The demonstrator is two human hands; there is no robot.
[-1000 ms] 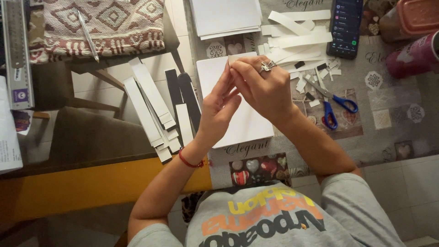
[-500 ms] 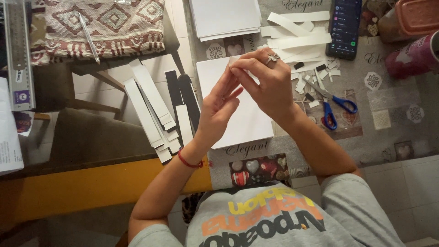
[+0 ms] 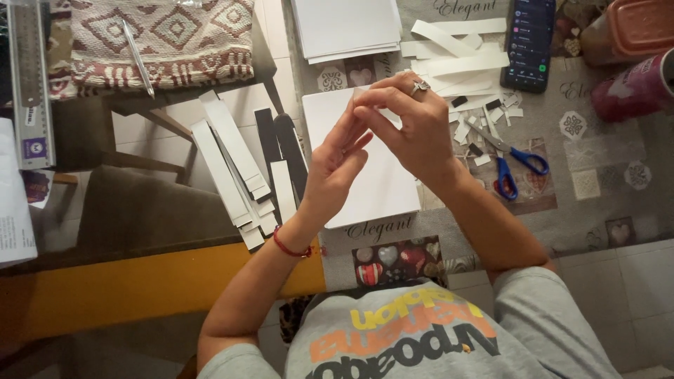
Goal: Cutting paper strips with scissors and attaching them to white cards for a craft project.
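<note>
My right hand (image 3: 414,130), with a ring on one finger, pinches a small white paper piece (image 3: 387,116) at its fingertips. My left hand (image 3: 335,168) meets it from the left, fingertips touching the same piece. Both hands hover above a white sheet of card (image 3: 382,189) lying on the patterned tablecloth (image 3: 597,203). Blue-handled scissors (image 3: 509,158) lie just right of my right hand.
White and black paper strips (image 3: 242,165) fan out left of the sheet. More white strips (image 3: 456,49), scraps, a phone (image 3: 528,42) and a paper stack (image 3: 347,28) lie beyond. A metal ruler (image 3: 29,84), pen (image 3: 137,56) and woven cloth (image 3: 161,38) sit far left; containers (image 3: 632,56) at right.
Both hands have kept together over the sheet, shifting slightly while working the small paper piece between the fingertips. Nothing else has moved.
</note>
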